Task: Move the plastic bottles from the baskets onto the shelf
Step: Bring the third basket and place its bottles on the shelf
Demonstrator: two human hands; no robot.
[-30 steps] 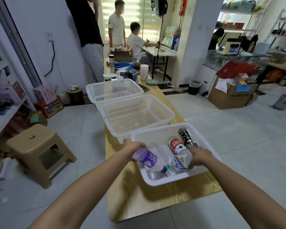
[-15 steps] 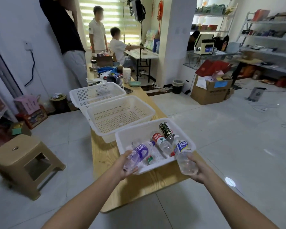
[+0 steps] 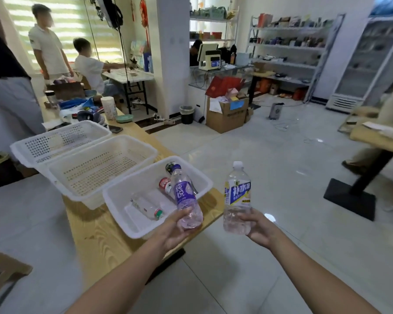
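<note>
**Two bottles in hand, three in the near basket**

- Left hand [image 3: 174, 231]: fingers curled round the base of the purple-label bottle [image 3: 184, 196], which is tilted above the front edge of the near basket [image 3: 120, 225].
- Right hand [image 3: 260, 227]: grips the lower part of the blue-and-yellow-label bottle [image 3: 237, 196], upright, off the table [image 3: 95, 236] to its right.
- Near basket: holds a clear bottle [image 3: 145, 206], a red-label bottle [image 3: 163, 183] and a dark bottle [image 3: 169, 166], all lying down.
- Middle basket [image 3: 55, 171] and far basket [image 3: 17, 151]: behind it on the table.
- Shelf [image 3: 286, 47]: at the far wall.
</note>
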